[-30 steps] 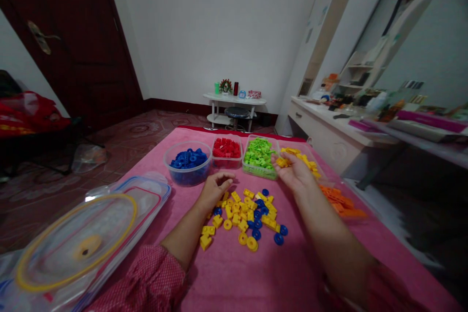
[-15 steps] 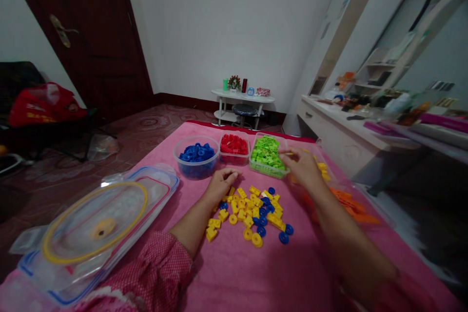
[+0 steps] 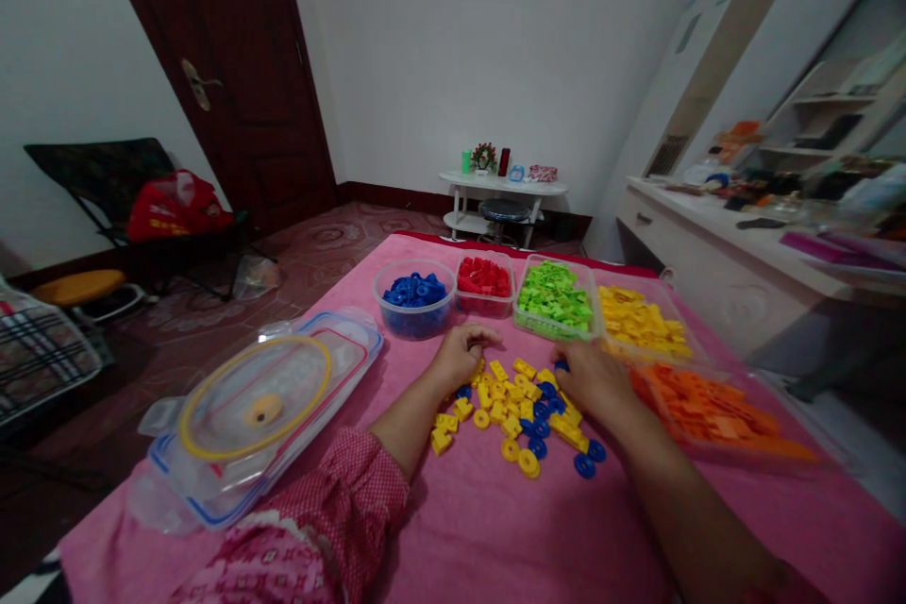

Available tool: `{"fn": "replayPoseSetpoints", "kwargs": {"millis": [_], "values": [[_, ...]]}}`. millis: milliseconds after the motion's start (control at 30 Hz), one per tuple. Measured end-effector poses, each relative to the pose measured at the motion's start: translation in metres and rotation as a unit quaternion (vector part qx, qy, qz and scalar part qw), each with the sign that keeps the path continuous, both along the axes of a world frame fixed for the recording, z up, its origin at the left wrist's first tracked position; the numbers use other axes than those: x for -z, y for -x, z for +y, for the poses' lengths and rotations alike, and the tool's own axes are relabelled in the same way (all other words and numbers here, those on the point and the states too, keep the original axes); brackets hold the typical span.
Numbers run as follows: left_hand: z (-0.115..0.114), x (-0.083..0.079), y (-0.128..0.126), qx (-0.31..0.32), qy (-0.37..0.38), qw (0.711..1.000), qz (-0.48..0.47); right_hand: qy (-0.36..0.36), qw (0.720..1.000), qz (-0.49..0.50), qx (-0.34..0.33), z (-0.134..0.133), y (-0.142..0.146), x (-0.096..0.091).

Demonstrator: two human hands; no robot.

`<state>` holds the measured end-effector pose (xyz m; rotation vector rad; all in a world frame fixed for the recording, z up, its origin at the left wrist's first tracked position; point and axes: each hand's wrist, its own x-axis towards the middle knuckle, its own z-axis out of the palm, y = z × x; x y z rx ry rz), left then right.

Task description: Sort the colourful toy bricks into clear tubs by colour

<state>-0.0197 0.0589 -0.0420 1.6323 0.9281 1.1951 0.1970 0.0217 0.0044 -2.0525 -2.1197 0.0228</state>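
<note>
A loose pile of yellow and blue plastic pieces (image 3: 511,408) lies on the pink cloth (image 3: 495,538) in front of me. My left hand (image 3: 463,354) rests at the pile's upper left edge with its fingers curled in; what they hold is hidden. My right hand (image 3: 595,382) lies palm down on the pile's right side. Its fingers point down among the pieces and are mostly hidden behind the back of the hand.
Behind the pile stand a round tub of blue pieces (image 3: 414,304), a red tub (image 3: 485,285), a green tub (image 3: 556,302), a yellow tub (image 3: 641,326) and an orange tub (image 3: 712,408). Stacked clear lids (image 3: 261,406) lie at left. A dresser (image 3: 708,245) stands at right.
My right hand came back from the yellow tub and dropped onto the pile's right side. My left hand stayed at the pile's edge. The view turned left.
</note>
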Motion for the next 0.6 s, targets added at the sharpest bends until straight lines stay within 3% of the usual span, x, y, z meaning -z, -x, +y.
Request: {"fn": "replayPoseSetpoints", "kwargs": {"millis": [133, 200, 267, 333, 400, 467, 533, 600], "values": [[-0.013, -0.022, -0.004, 0.01, -0.144, 0.981, 0.131, -0.049, 0.992, 0.107, -0.046, -0.003, 0.01, -0.011], [-0.02, -0.036, -0.012, -0.003, -0.152, 0.982, 0.116, -0.086, 0.971, 0.207, -0.077, -0.007, 0.02, -0.021], [-0.025, -0.047, -0.021, -0.026, -0.057, 0.998, 0.013, -0.132, 0.943, 0.29, -0.096, -0.013, 0.031, -0.03], [-0.028, -0.054, -0.029, -0.022, 0.12, 0.984, -0.131, -0.171, 0.919, 0.333, -0.12, -0.019, 0.04, -0.037], [-0.03, -0.056, -0.032, 0.039, 0.312, 0.917, -0.247, -0.181, 0.906, 0.346, -0.162, -0.023, 0.046, -0.039], [-0.031, -0.056, -0.03, 0.115, 0.438, 0.842, -0.294, -0.179, 0.898, 0.349, -0.2, -0.026, 0.049, -0.04], [-0.033, -0.057, -0.025, 0.158, 0.481, 0.809, -0.301, -0.187, 0.89, 0.354, -0.219, -0.027, 0.05, -0.04], [-0.032, -0.064, -0.02, 0.148, 0.464, 0.82, -0.302, -0.208, 0.882, 0.365, -0.215, -0.027, 0.049, -0.042]]}}
